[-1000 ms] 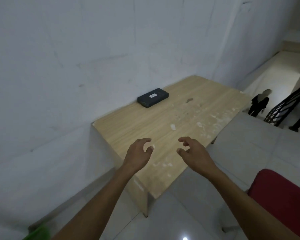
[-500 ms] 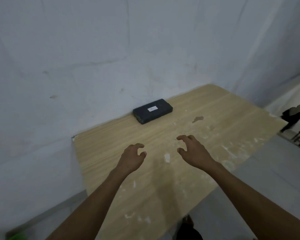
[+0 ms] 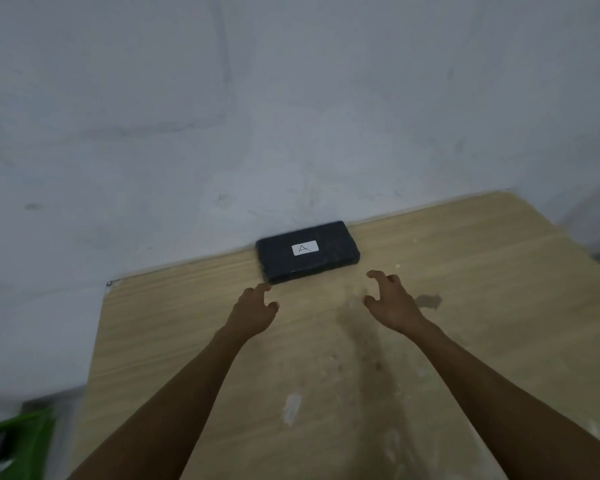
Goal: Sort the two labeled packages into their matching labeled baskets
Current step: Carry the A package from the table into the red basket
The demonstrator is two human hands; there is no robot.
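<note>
Pale grey wall [image 3: 222, 116], scuffed and streaked, fills the upper half of our view, and against its foot stands a light wooden bench [image 3: 482, 306] whose top is marked with white flecks and one darker blotch near the right side. At the bench's far edge, touching or almost touching the wall, we see a flat black package [image 3: 307, 256] lying face up, its long side running along that edge, with a small white label [image 3: 305, 248] on top that reads "A". We reach both bare arms forward over the bench toward it. Our left hand [image 3: 253, 311] hangs just short of the package's near left corner, its fingers [image 3: 258, 289] curled and parted, the tips close to that corner; whether they touch it we cannot tell. Our right hand [image 3: 392, 303] hangs near the package's near right corner, a little apart from it, with its fingers [image 3: 378, 274] spread wide and bent like a claw, the thumb held out below them. Neither hand holds anything. Beyond the bench's left edge, low in the bottom left corner of our view, we make out part of a green basket [image 3: 32, 431] on the floor, blurred, with something grey inside that we cannot identify.
</note>
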